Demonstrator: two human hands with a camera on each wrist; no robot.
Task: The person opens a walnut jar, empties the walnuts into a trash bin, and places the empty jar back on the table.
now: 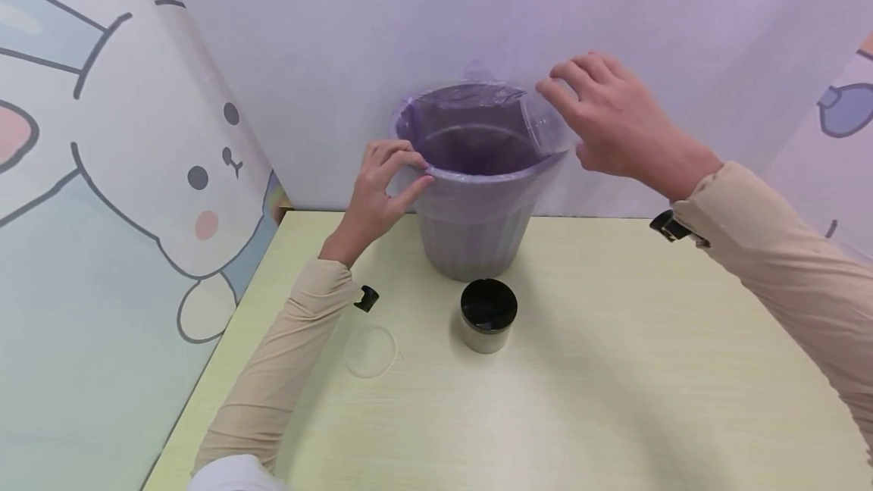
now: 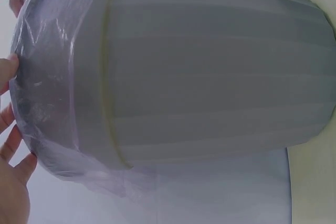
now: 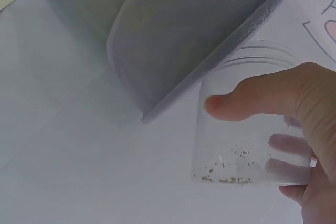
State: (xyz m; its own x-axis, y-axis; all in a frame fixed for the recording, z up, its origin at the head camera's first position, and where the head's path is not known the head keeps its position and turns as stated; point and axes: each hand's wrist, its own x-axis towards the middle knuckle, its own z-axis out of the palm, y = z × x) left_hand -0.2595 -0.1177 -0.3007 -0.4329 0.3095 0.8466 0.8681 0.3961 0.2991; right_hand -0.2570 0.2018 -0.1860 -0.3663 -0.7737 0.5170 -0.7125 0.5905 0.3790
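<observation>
While a clear disc (image 1: 370,352) lies closest on the pale table (image 1: 614,370), a black-topped jar (image 1: 488,315) sits a bit past it, just in front of the lined bin (image 1: 470,241). Left hand (image 1: 382,186) has the bin's rim pinched, thumb outside. Right hand's (image 1: 617,123) wrapped round a see-through container (image 1: 543,126), tipped over at the bin's right edge, brown specks (image 3: 241,153) near its base. Plain wall (image 1: 327,59) behind.

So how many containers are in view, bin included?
3: the lined bin on the table, the black-topped container in front of it, and the clear jar in the right hand. More may hide inside the bin.
</observation>
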